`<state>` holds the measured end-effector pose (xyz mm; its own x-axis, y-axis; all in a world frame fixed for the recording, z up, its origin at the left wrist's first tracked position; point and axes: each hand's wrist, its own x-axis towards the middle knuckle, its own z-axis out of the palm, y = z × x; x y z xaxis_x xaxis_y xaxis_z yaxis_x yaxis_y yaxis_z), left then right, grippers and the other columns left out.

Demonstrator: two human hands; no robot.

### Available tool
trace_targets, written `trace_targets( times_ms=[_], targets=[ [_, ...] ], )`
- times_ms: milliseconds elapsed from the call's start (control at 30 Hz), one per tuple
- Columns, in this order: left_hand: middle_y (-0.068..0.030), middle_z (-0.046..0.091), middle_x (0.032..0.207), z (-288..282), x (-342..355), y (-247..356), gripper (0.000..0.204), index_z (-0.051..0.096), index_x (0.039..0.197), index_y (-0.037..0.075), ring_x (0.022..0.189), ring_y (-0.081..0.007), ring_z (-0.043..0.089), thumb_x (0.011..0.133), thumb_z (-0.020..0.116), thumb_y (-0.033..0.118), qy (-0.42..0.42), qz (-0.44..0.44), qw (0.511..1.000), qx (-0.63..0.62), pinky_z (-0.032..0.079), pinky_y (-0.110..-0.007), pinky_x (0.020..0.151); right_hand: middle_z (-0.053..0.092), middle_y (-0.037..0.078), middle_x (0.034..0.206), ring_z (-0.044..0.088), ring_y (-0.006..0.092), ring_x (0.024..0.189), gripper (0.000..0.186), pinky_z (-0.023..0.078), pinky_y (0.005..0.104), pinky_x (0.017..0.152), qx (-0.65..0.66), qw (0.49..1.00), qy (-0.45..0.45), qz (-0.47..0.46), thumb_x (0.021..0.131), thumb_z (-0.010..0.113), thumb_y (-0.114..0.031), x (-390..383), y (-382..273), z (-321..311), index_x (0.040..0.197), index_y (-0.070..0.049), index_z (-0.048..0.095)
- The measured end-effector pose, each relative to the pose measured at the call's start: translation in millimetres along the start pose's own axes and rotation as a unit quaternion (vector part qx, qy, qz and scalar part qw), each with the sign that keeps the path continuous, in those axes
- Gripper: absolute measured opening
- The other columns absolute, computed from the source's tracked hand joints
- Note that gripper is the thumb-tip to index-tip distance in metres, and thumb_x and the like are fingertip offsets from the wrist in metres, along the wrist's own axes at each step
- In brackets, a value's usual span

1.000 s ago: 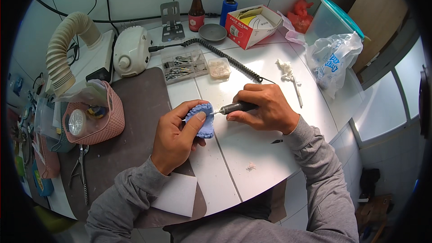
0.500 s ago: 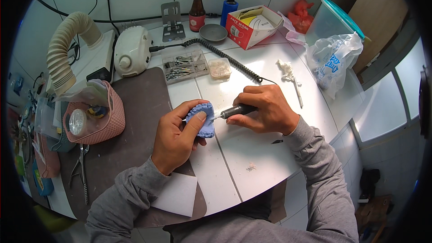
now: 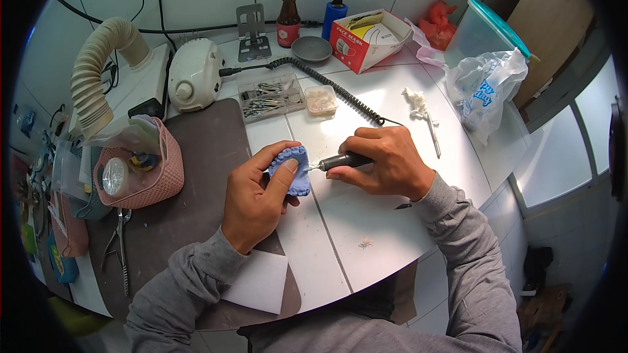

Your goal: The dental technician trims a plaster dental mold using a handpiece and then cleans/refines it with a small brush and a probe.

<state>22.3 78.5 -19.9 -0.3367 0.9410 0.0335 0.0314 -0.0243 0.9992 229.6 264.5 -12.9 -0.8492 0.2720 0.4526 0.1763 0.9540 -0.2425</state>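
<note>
A blue dental cast with a row of teeth is pinched in my left hand, the thumb across its face. In my right hand lies a dark rotary handpiece, held like a pen and pointing left. Its thin bit reaches the right edge of the cast; whether the two touch I cannot make out. A coiled black cord runs from behind my right hand to the white control unit. Both hands are held above the white tiled table.
Beyond the hands stand a clear bur case and a small lidless tub. A pink basket and pliers lie left on a dark mat. A white pad rests beneath my left forearm. Farther right are a slim tool and a plastic bag.
The cast has tilted a little and shifted slightly up in my left hand. My right hand with the handpiece has moved a touch to the left along with it.
</note>
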Motion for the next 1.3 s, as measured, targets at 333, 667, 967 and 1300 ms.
trace_targets(
  times_ms=[333, 667, 967, 1300],
  targets=[
    [-0.0052, 0.075, 0.086, 1.9, -1.1, -1.7, 0.034, 0.074, 0.142, -0.002, 0.064, -0.0081, 0.07, 0.115, 0.067, 0.017, 0.032, 0.034, 0.998, 0.031, 0.055, -0.023, 0.054, 0.069, 0.005, 0.069, 0.063, 0.0239, 0.05, 0.054, 0.046, 0.0396, 0.048, -0.026, 0.999, -0.005, 0.018, 0.095, 0.086, -0.062, 0.1, -7.1, 1.3, 0.083, -0.01, 0.078],
    [-0.0051, 0.074, 0.088, 1.4, -0.1, 0.1, 0.033, 0.074, 0.141, -0.002, 0.064, -0.0087, 0.07, 0.115, 0.067, 0.017, 0.033, 0.023, 0.999, 0.019, 0.054, -0.023, 0.053, 0.068, 0.004, 0.067, 0.063, 0.0237, 0.049, 0.053, 0.046, 0.0385, 0.047, -0.029, 0.999, 0.023, 0.036, 0.095, 0.086, -0.061, -0.8, -7.2, 2.5, 0.083, -0.01, 0.079],
    [-0.0053, 0.074, 0.09, 1.2, -1.3, 0.9, 0.034, 0.073, 0.142, -0.003, 0.065, -0.0083, 0.069, 0.115, 0.067, 0.018, 0.022, 0.012, 1.0, 0.001, 0.054, -0.023, 0.053, 0.068, 0.004, 0.069, 0.063, 0.0235, 0.051, 0.052, 0.045, 0.0392, 0.049, -0.041, 0.999, 0.003, -0.006, 0.095, 0.087, -0.06, -0.2, -6.7, -2.9, 0.082, -0.011, 0.077],
    [-0.0042, 0.073, 0.091, 0.4, -1.7, 0.5, 0.035, 0.072, 0.142, -0.002, 0.065, -0.0077, 0.069, 0.115, 0.067, 0.019, 0.012, 0.0, 1.0, 0.007, 0.052, -0.021, 0.052, 0.066, 0.003, 0.069, 0.063, 0.0241, 0.051, 0.053, 0.045, 0.0404, 0.049, -0.046, 0.999, 0.019, 0.003, 0.093, 0.087, -0.062, -0.7, -3.8, -1.7, 0.081, -0.012, 0.076]
  ],
)
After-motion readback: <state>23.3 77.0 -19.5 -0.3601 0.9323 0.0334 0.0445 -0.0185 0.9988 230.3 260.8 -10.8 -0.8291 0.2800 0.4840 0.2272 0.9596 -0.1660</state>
